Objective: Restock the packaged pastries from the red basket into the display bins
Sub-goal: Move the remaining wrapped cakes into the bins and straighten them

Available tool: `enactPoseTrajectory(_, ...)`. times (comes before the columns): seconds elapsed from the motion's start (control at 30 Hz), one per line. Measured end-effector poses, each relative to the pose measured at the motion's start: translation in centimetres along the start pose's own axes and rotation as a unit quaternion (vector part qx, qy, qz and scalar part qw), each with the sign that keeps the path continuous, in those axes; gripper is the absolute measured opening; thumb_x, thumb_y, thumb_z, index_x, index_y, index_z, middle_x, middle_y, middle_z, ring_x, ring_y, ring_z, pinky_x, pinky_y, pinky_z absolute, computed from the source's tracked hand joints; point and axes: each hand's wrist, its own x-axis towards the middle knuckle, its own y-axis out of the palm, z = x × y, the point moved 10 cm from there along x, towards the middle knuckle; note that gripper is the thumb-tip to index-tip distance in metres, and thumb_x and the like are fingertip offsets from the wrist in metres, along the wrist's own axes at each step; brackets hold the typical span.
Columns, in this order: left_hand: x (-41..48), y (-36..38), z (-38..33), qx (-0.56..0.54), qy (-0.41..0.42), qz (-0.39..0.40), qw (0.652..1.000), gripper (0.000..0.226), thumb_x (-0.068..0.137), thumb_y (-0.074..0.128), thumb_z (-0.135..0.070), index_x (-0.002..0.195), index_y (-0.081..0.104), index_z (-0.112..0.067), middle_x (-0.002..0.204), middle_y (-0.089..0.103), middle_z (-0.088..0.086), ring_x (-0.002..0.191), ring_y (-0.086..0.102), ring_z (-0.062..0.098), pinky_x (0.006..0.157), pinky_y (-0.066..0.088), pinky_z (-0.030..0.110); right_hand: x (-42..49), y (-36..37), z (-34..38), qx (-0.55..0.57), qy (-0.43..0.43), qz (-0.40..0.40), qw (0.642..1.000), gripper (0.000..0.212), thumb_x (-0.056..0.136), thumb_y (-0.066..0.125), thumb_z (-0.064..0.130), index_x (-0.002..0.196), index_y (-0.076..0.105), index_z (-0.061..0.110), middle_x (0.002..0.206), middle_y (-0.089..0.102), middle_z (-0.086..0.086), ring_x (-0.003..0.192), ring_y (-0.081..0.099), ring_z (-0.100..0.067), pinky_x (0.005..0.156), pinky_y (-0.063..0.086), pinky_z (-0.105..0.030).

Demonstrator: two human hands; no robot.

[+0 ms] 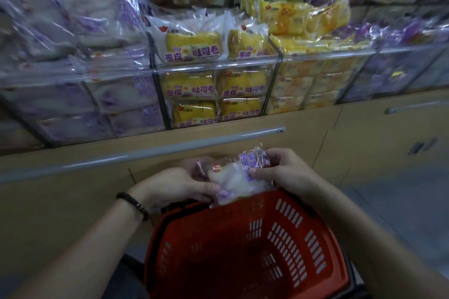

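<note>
The clear display bins fill the far side of the scene. They stand in a row on a wooden cabinet that has a long grey handle. The left bin holds white packets with purple print and the middle one holds yellow packets. Both piles rise above the clear front walls. Near the person is the red basket.

The left hand and the right hand hold one packet of pastry between them. It is just above the far rim of the basket, in front of the cabinet and well below the bins. The left thumb lies on the near left corner and the fingers are curled under it, so this hand pinches the wrapper. The right thumb presses on the right end and the fingers wrap round the far edge. A dark bead bracelet sits on the left wrist.

The packet seems to be out of the basket but not yet placed. Its purple print matches the left bin, so the next move is probably a lift up and to the left, over the front wall. The pile there is already high, and the smooth wrapper could slide off.

The yellow packets read 蛋皮吐司卷 in purple, under a small red logo. The held packet has a round red logo and purple characters. 芋 and 泥味 seem readable, and the rest is blurred.
</note>
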Motion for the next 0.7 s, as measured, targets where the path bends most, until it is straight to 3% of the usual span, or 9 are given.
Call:
enactPoseTrajectory(0.13, -3.5, -1.4, -2.5, -0.02, 0.023, -0.078, 0.996, 0.04, 0.091, 0.077, 0.001, 0.129, 0.067, -0.006, 0.115, 0.076, 0.023, 0.091, 0.074, 0.026, 0.076, 0.064, 0.039, -2.2, 1.1, 2.8, 0.026, -0.045, 0.003, 0.999, 0.02, 0.089, 0.082, 0.013, 0.108, 0.079, 0.01, 0.103, 0.079, -0.017, 0.098, 0.074, -0.045, 0.091, 0.058, -0.058)
enactPoseTrajectory(0.2, -5.5, -2.6, -5.1, 0.028, 0.064, -0.109, 0.992, 0.036, 0.089, 0.08, -0.002, 0.122, 0.069, -0.011, 0.108, 0.076, 0.023, 0.087, 0.073, 0.025, 0.076, 0.061, 0.043, -3.1, 1.9, 4.8, 0.009, -0.075, 0.005, 0.997, 0.015, 0.089, 0.081, 0.01, 0.103, 0.078, 0.006, 0.092, 0.08, -0.01, 0.081, 0.077, -0.032, 0.077, 0.062, -0.042)
enactPoseTrajectory(0.27, -7.7, -3.7, -7.9, 0.062, 0.099, -0.13, 0.985, 0.03, 0.086, 0.083, -0.007, 0.111, 0.072, -0.019, 0.097, 0.078, 0.017, 0.082, 0.073, 0.025, 0.074, 0.061, 0.044, -3.7, 2.6, 7.3, -0.032, -0.112, -0.002, 0.993, 0.013, 0.087, 0.083, 0.008, 0.094, 0.075, -0.001, 0.078, 0.076, -0.007, 0.067, 0.07, -0.017, 0.065, 0.055, -0.031)
enactPoseTrajectory(0.33, -10.1, -4.9, -10.9, 0.091, 0.12, -0.152, 0.977, 0.029, 0.087, 0.083, -0.006, 0.111, 0.07, -0.016, 0.094, 0.079, 0.014, 0.08, 0.072, 0.028, 0.073, 0.06, 0.047, -4.1, 3.2, 10.4, -0.058, -0.144, -0.013, 0.988, 0.021, 0.086, 0.085, 0.011, 0.099, 0.073, -0.001, 0.086, 0.078, -0.01, 0.074, 0.074, -0.019, 0.07, 0.059, -0.035)
enactPoseTrajectory(0.43, -13.8, -7.0, -15.7, 0.12, 0.146, -0.183, 0.965, 0.031, 0.088, 0.081, -0.002, 0.115, 0.065, -0.005, 0.097, 0.076, 0.023, 0.081, 0.07, 0.033, 0.074, 0.06, 0.055, -5.0, 4.6, 16.3, -0.08, -0.211, -0.014, 0.974, 0.031, 0.086, 0.086, 0.016, 0.112, 0.069, 0.021, 0.099, 0.079, -0.005, 0.09, 0.077, -0.024, 0.083, 0.063, -0.051)
enactPoseTrajectory(0.53, -17.3, -9.9, -20.0, 0.141, 0.167, -0.219, 0.951, 0.039, 0.085, 0.084, -0.012, 0.115, 0.063, -0.001, 0.099, 0.076, 0.025, 0.084, 0.072, 0.032, 0.078, 0.06, 0.057, -5.3, 6.4, 22.5, -0.128, -0.263, -0.024, 0.956, 0.034, 0.085, 0.087, 0.024, 0.111, 0.065, 0.028, 0.091, 0.077, 0.001, 0.079, 0.075, -0.016, 0.074, 0.063, -0.047)
enactPoseTrajectory(0.63, -20.3, -13.5, -23.3, 0.175, 0.181, -0.266, 0.931, 0.036, 0.081, 0.085, -0.013, 0.108, 0.065, -0.002, 0.091, 0.079, 0.013, 0.078, 0.075, 0.023, 0.075, 0.059, 0.048, -4.4, 8.6, 28.0, -0.19, -0.305, -0.047, 0.932, 0.032, 0.083, 0.088, 0.034, 0.099, 0.064, 0.022, 0.081, 0.07, -0.002, 0.072, 0.068, -0.023, 0.068, 0.059, -0.052)
enactPoseTrajectory(0.7, -21.9, -16.6, -24.9, 0.189, 0.186, -0.31, 0.913, 0.038, 0.073, 0.087, -0.017, 0.101, 0.067, -0.002, 0.088, 0.079, 0.01, 0.079, 0.076, 0.022, 0.077, 0.06, 0.047, -3.4, 10.2, 31.0, -0.233, -0.313, -0.059, 0.919, 0.03, 0.083, 0.087, 0.038, 0.094, 0.063, 0.025, 0.082, 0.069, 0.001, 0.074, 0.066, -0.02, 0.069, 0.058, -0.047)
